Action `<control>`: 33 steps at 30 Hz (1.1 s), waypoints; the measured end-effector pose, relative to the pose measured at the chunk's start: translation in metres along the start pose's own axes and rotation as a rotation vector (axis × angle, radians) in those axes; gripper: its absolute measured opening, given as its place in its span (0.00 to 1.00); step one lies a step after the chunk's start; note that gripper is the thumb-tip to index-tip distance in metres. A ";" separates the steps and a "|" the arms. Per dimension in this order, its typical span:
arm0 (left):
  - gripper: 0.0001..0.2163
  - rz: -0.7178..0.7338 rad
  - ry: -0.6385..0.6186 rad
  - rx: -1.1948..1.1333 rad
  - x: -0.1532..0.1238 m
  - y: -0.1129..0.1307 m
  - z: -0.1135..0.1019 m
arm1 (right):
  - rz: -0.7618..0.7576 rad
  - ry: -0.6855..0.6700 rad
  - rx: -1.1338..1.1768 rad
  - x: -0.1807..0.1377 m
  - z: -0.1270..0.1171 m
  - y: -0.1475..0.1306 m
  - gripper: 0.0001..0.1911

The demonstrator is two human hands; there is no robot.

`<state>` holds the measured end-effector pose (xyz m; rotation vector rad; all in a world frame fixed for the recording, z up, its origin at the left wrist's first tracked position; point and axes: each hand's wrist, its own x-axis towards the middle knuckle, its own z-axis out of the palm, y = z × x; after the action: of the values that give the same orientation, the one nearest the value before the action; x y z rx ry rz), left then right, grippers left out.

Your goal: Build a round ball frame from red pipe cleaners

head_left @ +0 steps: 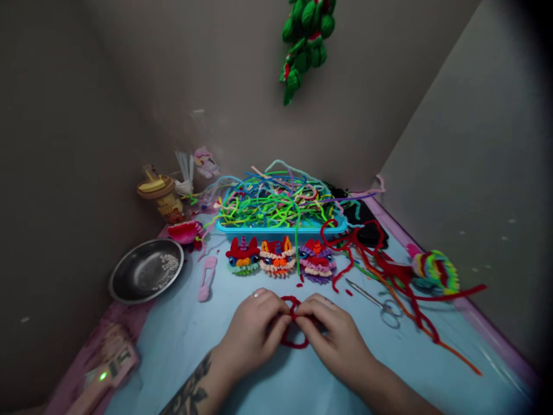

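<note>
Fingers (280, 308) of left hand (254, 323) and right hand (337, 328) are pinching looped red fuzzy stem (296, 346), tips closed, midway between left and right edges of bench (185, 334). Scissors (368, 295) are lying toward right edge.

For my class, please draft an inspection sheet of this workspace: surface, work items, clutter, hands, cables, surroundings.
Surface: light-blue table cover, with small red scraps beyond the hands.
Work items: bent red strand between the hands; three fuzzy, colourful figures in a row before a blue tray heaped with coloured strands.
Clutter: metal bowl holding small pale bits, pink clip and cup at left; scissors and loose red strands at right.
Hands: left hand and right hand both pinch the bent red strand.
Cables: nothing seen.
Surroundings: grey walls; green decoration hanging above the tray.
</note>
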<state>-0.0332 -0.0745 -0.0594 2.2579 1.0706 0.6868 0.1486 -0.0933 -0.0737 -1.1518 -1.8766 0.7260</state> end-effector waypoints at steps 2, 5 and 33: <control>0.06 0.001 -0.009 0.020 0.000 0.000 0.001 | -0.002 -0.009 -0.005 -0.001 0.000 0.000 0.07; 0.06 -0.014 -0.010 0.040 0.001 0.000 0.002 | -0.006 -0.014 -0.021 -0.001 0.000 0.000 0.07; 0.04 0.094 0.092 -0.007 0.000 0.001 0.000 | -0.021 -0.032 0.009 -0.001 -0.001 -0.003 0.08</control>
<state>-0.0324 -0.0751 -0.0586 2.3017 1.0079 0.8398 0.1481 -0.0954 -0.0713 -1.1195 -1.9080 0.7444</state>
